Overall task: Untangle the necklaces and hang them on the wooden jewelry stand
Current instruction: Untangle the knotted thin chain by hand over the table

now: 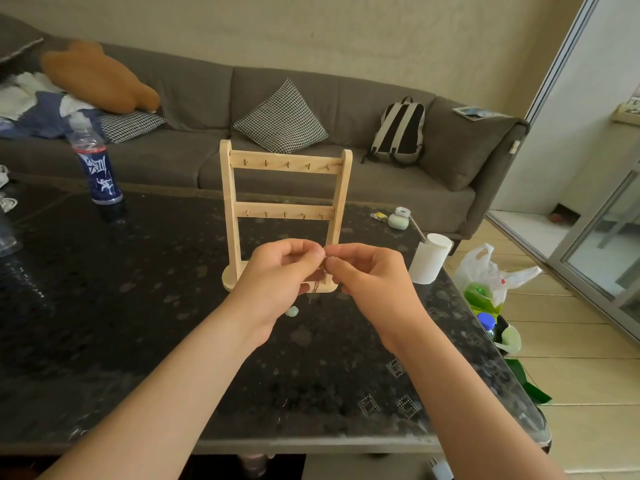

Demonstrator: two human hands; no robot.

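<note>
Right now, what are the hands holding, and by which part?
Both the left hand and right hand pinch the tangled necklaces at the top of the bunch; the thin chains dangle below, before the wooden stand.

Your dark speckled stone-topped bench [138,323] carries the pale wooden two-rail jewelry stand [284,209] upright near its middle. Far left stands a clear blue-labelled plastic bottle [98,168]. At your right edge sits a white paper cylinder [427,263], a small pale green case [398,220] beyond it. A tiny pale green bead [292,310] lies before the stand.
</note>
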